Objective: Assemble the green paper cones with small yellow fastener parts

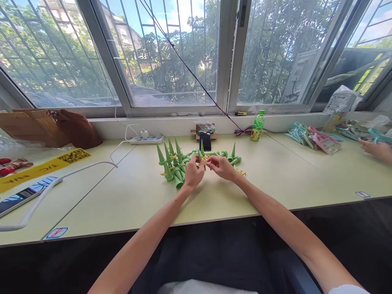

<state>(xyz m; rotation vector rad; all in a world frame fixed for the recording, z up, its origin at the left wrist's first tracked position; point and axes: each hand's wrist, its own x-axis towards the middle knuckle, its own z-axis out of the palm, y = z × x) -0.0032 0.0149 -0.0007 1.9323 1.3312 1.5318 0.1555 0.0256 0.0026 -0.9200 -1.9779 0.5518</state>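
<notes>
My left hand (192, 174) is closed around a small pointed green cone (200, 155), whose tip stands up above the fingers. Close beside it, my right hand (223, 167) pinches at the same spot, where a bit of yellow shows between the fingertips; its exact shape is too small to make out. Several green cones (168, 155) stand upright to the left of my hands, and others lie on their sides among them. More green pieces (235, 160) and small yellow pieces (241, 173) lie just beyond my right hand.
Behind the cones are a black phone (205, 141) and a green-capped bottle (257, 126). A power strip (147, 139) with a white cable lies to the left, near a brown bag (76, 128). At right, another person's hand (376, 150) is near plastic-wrapped bundles (324, 140) on the table (122, 204).
</notes>
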